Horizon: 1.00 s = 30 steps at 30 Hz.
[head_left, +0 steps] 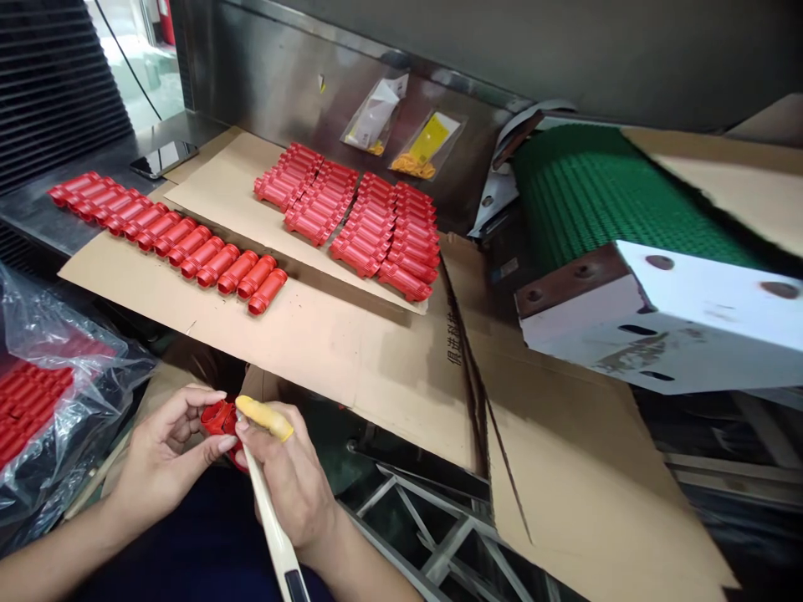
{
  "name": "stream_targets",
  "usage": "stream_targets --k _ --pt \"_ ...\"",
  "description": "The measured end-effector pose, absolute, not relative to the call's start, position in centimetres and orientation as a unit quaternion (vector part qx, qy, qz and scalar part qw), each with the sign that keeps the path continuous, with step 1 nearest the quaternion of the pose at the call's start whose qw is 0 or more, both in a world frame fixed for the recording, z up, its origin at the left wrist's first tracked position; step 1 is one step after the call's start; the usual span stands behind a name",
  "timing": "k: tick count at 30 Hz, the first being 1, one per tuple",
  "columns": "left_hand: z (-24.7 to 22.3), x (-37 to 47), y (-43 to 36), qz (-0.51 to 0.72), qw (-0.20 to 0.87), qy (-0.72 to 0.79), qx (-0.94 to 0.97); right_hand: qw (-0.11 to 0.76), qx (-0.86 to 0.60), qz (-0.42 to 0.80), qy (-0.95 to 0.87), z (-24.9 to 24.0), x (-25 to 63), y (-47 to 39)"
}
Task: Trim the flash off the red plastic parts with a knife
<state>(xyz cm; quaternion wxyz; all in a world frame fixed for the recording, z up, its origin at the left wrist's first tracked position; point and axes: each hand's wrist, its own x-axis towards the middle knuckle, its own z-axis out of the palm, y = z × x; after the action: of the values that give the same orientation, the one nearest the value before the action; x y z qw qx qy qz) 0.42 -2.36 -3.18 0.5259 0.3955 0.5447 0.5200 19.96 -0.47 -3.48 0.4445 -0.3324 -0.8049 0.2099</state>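
Observation:
My left hand [166, 451] pinches a red plastic tube-shaped part [219, 418] between thumb and fingers, low in the view over my lap. In my right hand [294, 477] is a slim tool with a long cream handle [273, 522], dark near its lower end. Its tip is at the red part, mostly hidden by my fingers. A yellow finger cot [263, 415] covers my right index finger. Beyond my hands, a slanting row of red tubes [217, 266] lies on the cardboard [314, 351]. Several banks of red parts [351, 213] sit side by side farther back.
At left, a clear plastic bag [106, 393] holds more red parts. A phone [164, 159] rests on the metal bench. Two small clear packets [430, 142] with yellow contents lie against the metal panel. A green conveyor belt [583, 192] with a white metal end [665, 326] stands right.

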Motion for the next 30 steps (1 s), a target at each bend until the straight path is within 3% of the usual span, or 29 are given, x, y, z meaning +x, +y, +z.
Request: stream_targets --k 4,7,12,18,22,30 --pt "-3.5 -0.4 -2.1 0.513 0.588 0.520 0.346 0.524 -0.415 0.164 -0.726 -3.6 21.1 0.1" --pt "-3.6 -0.9 -1.8 0.525 0.603 0.497 0.337 0.511 -0.478 0.242 -0.673 -2.8 23.0 0.6" --pt "-3.9 -0.8 -1.3 0.529 0.617 0.478 0.333 0.433 -0.451 0.372 -0.686 -1.6 25.1 0.8" --pt "-4.1 -0.6 -1.0 0.525 0.635 0.472 0.313 0.463 -0.443 0.534 -0.550 -3.1 23.7 0.9" --pt "-4.5 -0.6 -0.9 0.533 0.635 0.467 0.306 0.397 -0.418 0.676 -0.459 -4.4 21.8 1.4" --pt "-4.6 -0.7 -0.5 0.536 0.613 0.455 0.361 0.257 -0.378 0.747 -0.483 -2.9 19.8 1.0"
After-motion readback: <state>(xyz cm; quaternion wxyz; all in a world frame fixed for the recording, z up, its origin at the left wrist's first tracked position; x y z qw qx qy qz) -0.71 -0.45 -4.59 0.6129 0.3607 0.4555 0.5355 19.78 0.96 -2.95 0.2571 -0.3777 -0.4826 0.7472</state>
